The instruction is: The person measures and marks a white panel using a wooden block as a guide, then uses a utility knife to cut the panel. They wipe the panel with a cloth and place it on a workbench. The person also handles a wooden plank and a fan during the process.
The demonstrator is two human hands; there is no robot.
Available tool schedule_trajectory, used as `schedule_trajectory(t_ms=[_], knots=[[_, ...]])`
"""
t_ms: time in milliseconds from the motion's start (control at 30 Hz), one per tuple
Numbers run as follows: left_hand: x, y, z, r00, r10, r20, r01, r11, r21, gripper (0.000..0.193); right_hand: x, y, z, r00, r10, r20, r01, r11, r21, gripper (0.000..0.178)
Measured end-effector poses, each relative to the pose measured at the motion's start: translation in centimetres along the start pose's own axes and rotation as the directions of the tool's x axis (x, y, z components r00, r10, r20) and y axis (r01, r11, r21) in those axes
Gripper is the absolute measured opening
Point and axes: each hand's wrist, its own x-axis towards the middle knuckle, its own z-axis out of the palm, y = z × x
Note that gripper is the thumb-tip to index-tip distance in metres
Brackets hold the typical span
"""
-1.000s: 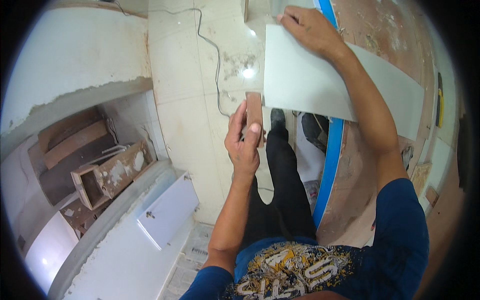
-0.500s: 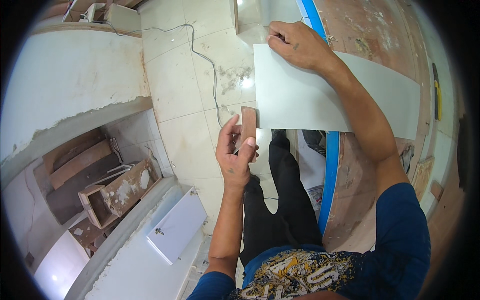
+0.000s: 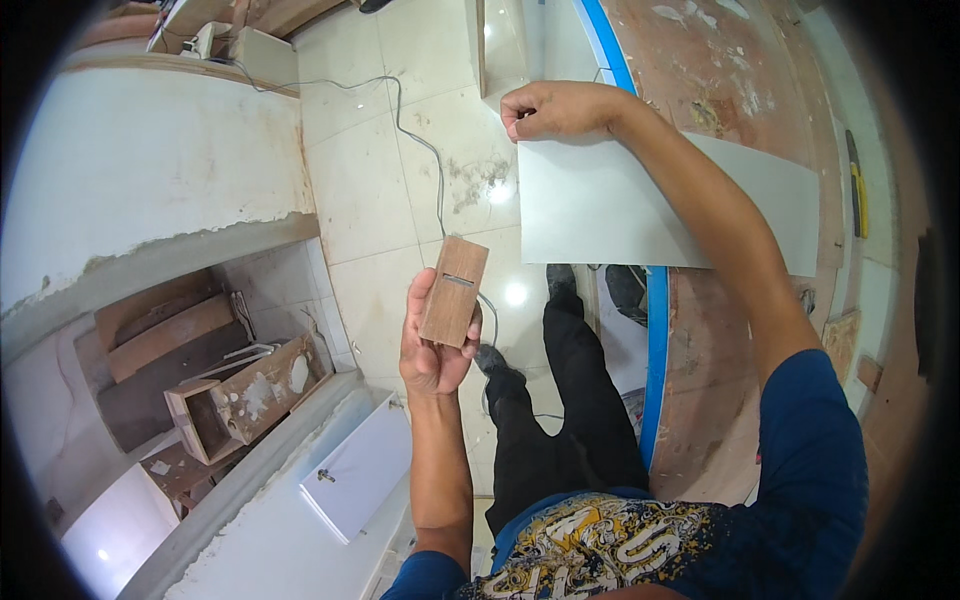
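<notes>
In my left hand (image 3: 428, 368) is a small wooden hand plane (image 3: 452, 305), gripped from beneath and along its sides. Its flat sole faces up, showing the narrow mouth slit across it. A white laminate-like sheet (image 3: 600, 215) lies across the workbench, with its left end jutting out over the floor. My right hand (image 3: 555, 108) is closed at the far left corner of this sheet, fingers curled at its edge. The plane is apart from the sheet, to the left of its near corner.
A blue-edged wooden bench (image 3: 715, 400) stands on the right, with a yellow-and-black tool (image 3: 858, 195) beyond. A dark cable (image 3: 425, 140) crosses the tiled floor. On the left are a plastered ledge (image 3: 150, 150), a white panel with hinges (image 3: 360, 470) and a worn wooden drawer (image 3: 240, 395).
My left hand has turned the hand plane sole up and drawn it left and toward me. My right hand has shifted left along the sheet's far edge to its corner.
</notes>
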Motion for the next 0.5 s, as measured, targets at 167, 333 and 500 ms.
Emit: schedule_trajectory(t_ms=[167, 333, 500], knots=[[-0.7, 0.9, 2.6, 0.999, 0.046, -0.010, -0.043, 0.982, 0.183, 0.100, 0.0, 0.4, -0.5, 0.998, 0.027, 0.061, -0.036, 0.988, 0.153, 0.016], [0.3, -0.1, 0.7, 0.978, 0.205, -0.044, -0.209, 0.968, -0.137, 0.088, 0.6, 1.3, 0.1, 1.000, -0.016, 0.020, 0.012, 0.984, 0.180, 0.018], [4.7, -0.7, 2.1, 0.964, 0.151, -0.221, -0.186, 0.971, -0.150, 0.071, -0.6, 0.7, 0.5, 0.991, -0.098, -0.093, 0.117, 0.968, 0.222, 0.019]])
